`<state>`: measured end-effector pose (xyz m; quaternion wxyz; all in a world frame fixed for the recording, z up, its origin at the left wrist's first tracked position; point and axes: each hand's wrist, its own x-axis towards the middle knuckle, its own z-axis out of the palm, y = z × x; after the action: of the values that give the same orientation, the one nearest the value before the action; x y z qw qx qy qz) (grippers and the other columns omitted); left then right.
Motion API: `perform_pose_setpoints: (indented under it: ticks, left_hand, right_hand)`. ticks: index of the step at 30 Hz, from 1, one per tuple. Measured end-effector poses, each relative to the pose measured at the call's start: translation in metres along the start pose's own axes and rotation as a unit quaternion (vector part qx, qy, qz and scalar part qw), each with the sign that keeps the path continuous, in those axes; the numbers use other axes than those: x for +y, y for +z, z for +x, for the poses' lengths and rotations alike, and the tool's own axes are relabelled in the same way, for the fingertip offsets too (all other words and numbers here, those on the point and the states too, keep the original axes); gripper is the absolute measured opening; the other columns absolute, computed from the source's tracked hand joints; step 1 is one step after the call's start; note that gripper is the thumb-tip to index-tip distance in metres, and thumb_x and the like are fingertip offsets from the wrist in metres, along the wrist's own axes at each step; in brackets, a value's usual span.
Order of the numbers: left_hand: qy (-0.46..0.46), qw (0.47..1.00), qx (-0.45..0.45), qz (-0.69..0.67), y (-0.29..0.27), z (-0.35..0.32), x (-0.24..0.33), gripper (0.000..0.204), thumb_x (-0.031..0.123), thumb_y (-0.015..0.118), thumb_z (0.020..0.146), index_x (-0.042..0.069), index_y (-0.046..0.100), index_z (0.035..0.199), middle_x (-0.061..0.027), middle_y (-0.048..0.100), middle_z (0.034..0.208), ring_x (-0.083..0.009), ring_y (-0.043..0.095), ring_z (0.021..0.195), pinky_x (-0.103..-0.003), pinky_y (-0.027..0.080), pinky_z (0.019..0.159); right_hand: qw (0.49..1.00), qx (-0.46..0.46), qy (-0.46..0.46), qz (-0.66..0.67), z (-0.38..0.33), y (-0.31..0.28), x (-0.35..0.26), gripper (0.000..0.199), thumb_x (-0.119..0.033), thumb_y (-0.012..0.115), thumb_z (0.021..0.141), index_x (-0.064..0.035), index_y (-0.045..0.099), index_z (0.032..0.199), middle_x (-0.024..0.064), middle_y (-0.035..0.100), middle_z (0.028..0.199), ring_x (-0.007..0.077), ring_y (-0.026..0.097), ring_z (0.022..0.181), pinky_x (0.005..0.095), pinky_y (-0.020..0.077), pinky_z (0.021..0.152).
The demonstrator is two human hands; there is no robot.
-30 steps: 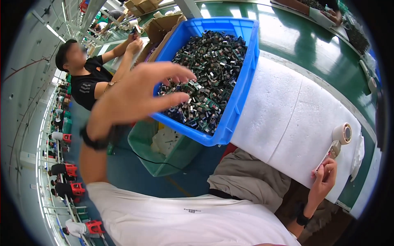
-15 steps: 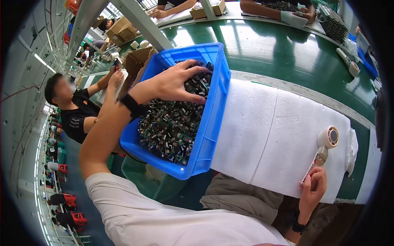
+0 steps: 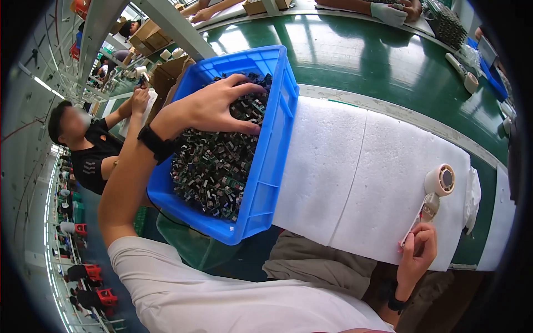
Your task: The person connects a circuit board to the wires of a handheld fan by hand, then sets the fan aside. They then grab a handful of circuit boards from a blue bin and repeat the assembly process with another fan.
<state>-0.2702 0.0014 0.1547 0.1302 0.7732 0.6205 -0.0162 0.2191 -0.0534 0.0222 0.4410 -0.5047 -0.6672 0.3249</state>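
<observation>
A deep blue plastic bin (image 3: 265,180) holds a heap of small green-and-black circuit boards (image 3: 214,172) with silvery connectors. My left hand (image 3: 214,108) is over the far part of this heap, its thumb and fingers spread wide and curved downward. The fingertips are close to the boards by the right wall; nothing shows held. At the right, my right hand (image 3: 417,250) pinches a thin pale strip (image 3: 411,228) with red marks. That strip runs up to a greyish flat piece (image 3: 430,207) next to a cream tape roll (image 3: 440,180). What exactly the strip is, I cannot tell.
White foam sheets (image 3: 327,161) cover the bench to the bin's right. Beyond lies a green conveyor (image 3: 333,55), with a gloved co-worker's hand (image 3: 388,13) across it. Another person (image 3: 83,139) sits at the left beside a cardboard box (image 3: 166,77). A crumpled white bag (image 3: 471,201) hangs at the right.
The whole view has shifted slightly, so the bin and bench appear further left and higher. My left hand remains spread over the boards; my right hand keeps its pinch.
</observation>
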Motion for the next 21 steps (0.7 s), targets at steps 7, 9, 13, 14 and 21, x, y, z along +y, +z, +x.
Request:
perform_pose_setpoints:
  ticks: [7, 9, 13, 14, 21]
  left_hand:
    - [-0.006, 0.999, 0.020, 0.044, 0.002, -0.015, 0.022, 0.084, 0.065, 0.076, 0.077, 0.021, 0.053, 0.145, -0.0267, 0.041, 0.150, -0.0478, 0.042, 0.137, -0.054, 0.038, 0.113]
    - [-0.007, 0.998, 0.032, 0.057, 0.010, -0.020, 0.025, 0.083, 0.064, 0.077, 0.077, 0.019, 0.054, 0.143, -0.0263, 0.043, 0.149, -0.0474, 0.043, 0.136, -0.053, 0.039, 0.113]
    - [-0.007, 0.995, 0.058, 0.075, 0.015, -0.027, 0.019, 0.083, 0.063, 0.079, 0.076, 0.015, 0.057, 0.140, -0.0251, 0.046, 0.145, -0.0458, 0.045, 0.134, -0.051, 0.040, 0.112]
    - [0.000, 0.996, 0.057, 0.066, 0.010, -0.028, 0.018, 0.083, 0.063, 0.079, 0.075, 0.013, 0.058, 0.139, -0.0248, 0.047, 0.143, -0.0453, 0.045, 0.133, -0.050, 0.040, 0.112]
    - [-0.012, 0.999, 0.013, 0.027, -0.001, -0.044, 0.027, 0.083, 0.056, 0.082, 0.075, 0.010, 0.056, 0.139, -0.0223, 0.049, 0.140, -0.0412, 0.048, 0.129, -0.049, 0.040, 0.111]
  right_hand:
    - [1.000, 0.002, -0.016, -0.023, 0.010, -0.003, 0.005, 0.022, 0.001, 0.060, 0.091, -0.0050, 0.044, 0.078, 0.0036, 0.056, 0.089, 0.0051, 0.044, 0.059, 0.0202, 0.0353, 0.054]
    - [1.000, 0.000, -0.006, -0.012, 0.011, 0.000, 0.003, 0.023, 0.001, 0.061, 0.092, -0.0050, 0.044, 0.078, 0.0034, 0.056, 0.089, 0.0050, 0.044, 0.060, 0.0200, 0.0353, 0.054]
    - [1.000, 0.013, 0.003, 0.017, 0.001, 0.002, -0.001, 0.023, 0.000, 0.061, 0.094, -0.0048, 0.044, 0.078, 0.0037, 0.056, 0.090, 0.0049, 0.044, 0.061, 0.0200, 0.0357, 0.054]
    - [1.000, 0.006, -0.003, 0.024, -0.002, 0.001, -0.004, 0.023, 0.000, 0.061, 0.094, -0.0048, 0.044, 0.078, 0.0037, 0.056, 0.090, 0.0049, 0.044, 0.061, 0.0200, 0.0357, 0.054]
    - [1.000, 0.008, 0.011, 0.017, -0.013, -0.008, -0.011, 0.023, 0.001, 0.059, 0.095, -0.0044, 0.043, 0.079, 0.0044, 0.055, 0.093, 0.0052, 0.044, 0.062, 0.0198, 0.0363, 0.054]
